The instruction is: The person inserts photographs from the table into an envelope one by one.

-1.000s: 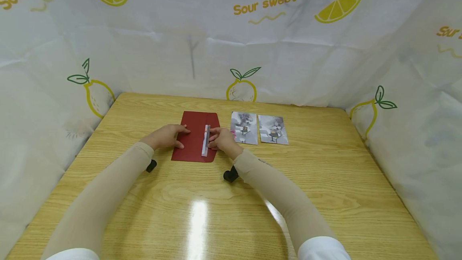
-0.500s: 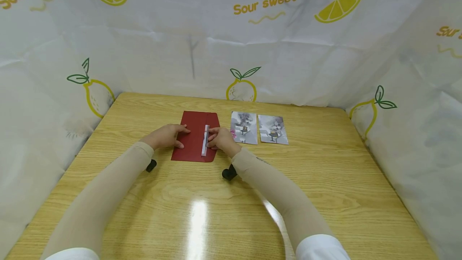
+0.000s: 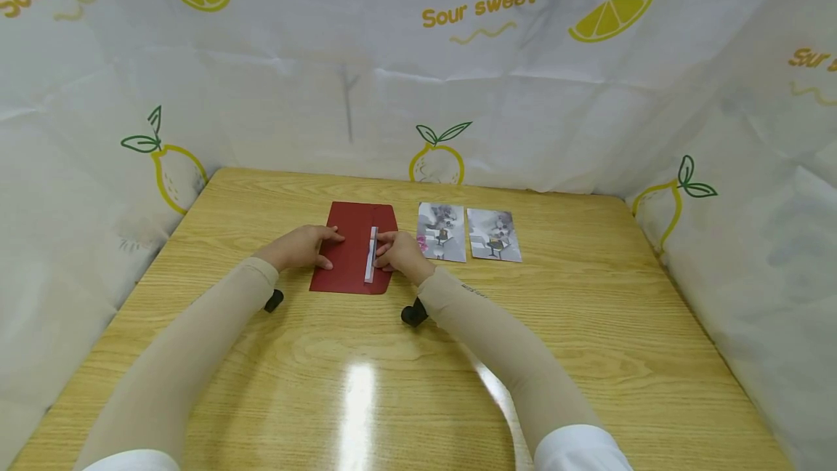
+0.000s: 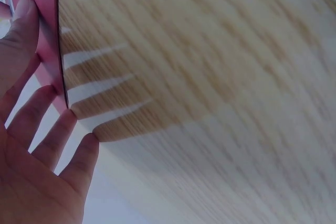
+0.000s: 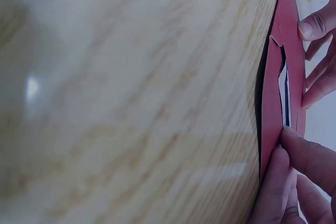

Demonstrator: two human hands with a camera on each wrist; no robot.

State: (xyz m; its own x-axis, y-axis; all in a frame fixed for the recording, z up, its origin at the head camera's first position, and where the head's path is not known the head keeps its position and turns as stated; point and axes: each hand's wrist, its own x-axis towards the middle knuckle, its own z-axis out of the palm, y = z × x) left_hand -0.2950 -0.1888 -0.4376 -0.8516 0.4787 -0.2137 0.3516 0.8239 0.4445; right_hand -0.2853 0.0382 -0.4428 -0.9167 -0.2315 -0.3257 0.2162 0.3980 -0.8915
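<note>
In the head view a red envelope (image 3: 349, 264) lies flat with its flap side to the right. A pale card (image 3: 370, 267) sits mostly inside it, only a narrow strip showing at the opening. My left hand (image 3: 301, 247) rests on the envelope's left part, thumb and fingers spread; in the left wrist view the fingers of that hand (image 4: 44, 150) reach along the envelope's edge. My right hand (image 3: 407, 256) pinches the card's exposed edge. From the right wrist, the card's strip (image 5: 284, 100) shows in the envelope's mouth beside my thumb and forefinger.
Two printed cards, a left one (image 3: 442, 232) and a right one (image 3: 495, 235), lie side by side right of the envelope on the wooden table (image 3: 588, 325). A white lemon-print cloth (image 3: 314, 115) hangs behind. Black wrist-camera parts (image 3: 414, 312) sit under my right wrist.
The card has slid slightly left, deeper into the envelope, with my right hand moving along with it. My left hand and the envelope stay in place.
</note>
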